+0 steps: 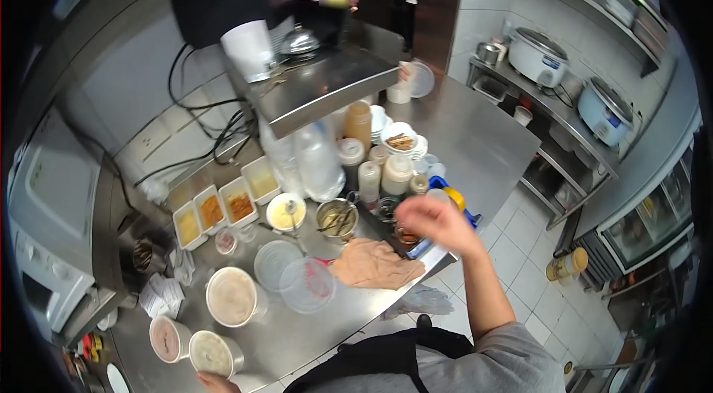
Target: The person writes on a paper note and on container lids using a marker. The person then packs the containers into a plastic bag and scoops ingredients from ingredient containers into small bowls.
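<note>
At the bottom edge, my left hand (214,382) is closed against the near side of a white tub (215,354) with pale, greyish contents; most of this hand is cut off by the frame. Beside that tub are one with pinkish contents (169,339) and a larger one with beige contents (232,296). My right hand (437,225) is raised over the counter's right edge, in front of a blue tray (469,219) and several bottles. Motion blurs its fingers, and I cannot make out anything in them. A tan cloth (376,263) lies below it to the left.
Clear round lids (308,285) lie on the steel counter (349,311). Behind them stand a bowl of yellow food (286,213), a metal pot (336,221) and white rectangular containers (239,201). A raised steel shelf (327,92) overhangs the back. Another person's hand (405,72) shows behind it.
</note>
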Motion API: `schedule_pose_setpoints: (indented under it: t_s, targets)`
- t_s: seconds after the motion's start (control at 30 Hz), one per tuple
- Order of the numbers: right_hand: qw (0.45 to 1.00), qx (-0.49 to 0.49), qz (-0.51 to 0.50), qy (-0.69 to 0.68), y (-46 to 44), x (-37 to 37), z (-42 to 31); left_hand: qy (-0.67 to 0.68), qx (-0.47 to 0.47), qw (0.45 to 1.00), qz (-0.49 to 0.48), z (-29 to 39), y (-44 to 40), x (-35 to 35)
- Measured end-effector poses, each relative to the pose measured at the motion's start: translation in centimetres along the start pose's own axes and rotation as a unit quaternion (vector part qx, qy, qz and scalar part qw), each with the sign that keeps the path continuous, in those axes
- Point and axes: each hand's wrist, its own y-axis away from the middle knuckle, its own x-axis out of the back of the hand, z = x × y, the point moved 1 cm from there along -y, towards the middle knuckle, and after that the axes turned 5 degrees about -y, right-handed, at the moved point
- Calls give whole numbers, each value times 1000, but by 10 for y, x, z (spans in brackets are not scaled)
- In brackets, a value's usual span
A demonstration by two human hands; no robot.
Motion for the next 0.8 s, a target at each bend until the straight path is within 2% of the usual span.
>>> schedule_pose_setpoints:
  t_s: [0.03, 0.07, 0.13, 0.17, 0.2, 0.23, 0.27, 0.3, 0.33, 0.37, 0.4, 0.43, 0.47, 0.5, 0.53, 0.57, 0.63, 0.67, 0.77, 0.8]
  targets:
    - [994, 21, 106, -7, -2, 34, 9, -150, -74, 983, 70, 23, 11, -1]
    - [977, 42, 208, -13, -4, 72, 31, -294, -145, 934, 142, 49, 24, -1]
    - [912, 46, 343, 221, 6, 140, 79, -244, -303, 891, 235, 119, 59, -9]
    - [898, -48, 311, 307, 14, 174, 114, -217, -370, 858, 282, 149, 83, -21]
    - [869, -140, 272, 388, 25, 197, 145, -83, -358, 912, 179, 168, 105, -40]
    - [901, -183, 247, 305, 37, 202, 159, 54, -338, 937, 74, 193, 130, -57]
    - [924, -227, 216, 220, 49, 206, 174, 73, -291, 950, -87, 217, 163, -75]
    - [945, -208, 176, 181, 54, 209, 191, 92, -236, 936, -245, 245, 206, -91]
    - [962, -192, 133, 140, 57, 210, 209, 157, -209, 883, -390, 259, 251, -116]
    - [963, -185, 125, 149, 57, 214, 224, 187, -129, 819, -527, 264, 295, -137]
    - [964, -178, 118, 157, 56, 218, 234, 182, -117, 753, -621, 273, 344, -154]
    - [961, -251, 113, -6, 53, 212, 203, 148, -129, 650, -734, 279, 384, -172]
    - [969, -208, 129, -24, 59, 209, 197, 174, -49, 554, -813, 263, 426, -192]
    - [975, -162, 145, -41, 66, 208, 196, 178, -16, 465, -867, 258, 462, -209]
    - [979, -115, 161, -58, 71, 207, 179, 148, 71, 442, -882, 246, 493, -226]
    - [985, -102, 134, -22, 88, 213, 157, 121, 158, 415, -888, 235, 520, -241]
    - [992, -84, 80, -46, 132, 229, 128, 128, 284, 399, -863, 225, 560, -265]
    - [989, -125, 70, -39, 159, 240, 120, 132, 344, 387, -845, 223, 575, -273]
    - [968, -232, 71, -65, 242, 274, 119, 155, 361, 447, -804, 226, 605, -288]
    - [965, -238, 76, -82, 262, 280, 120, 163, 350, 459, -801, 219, 615, -296]
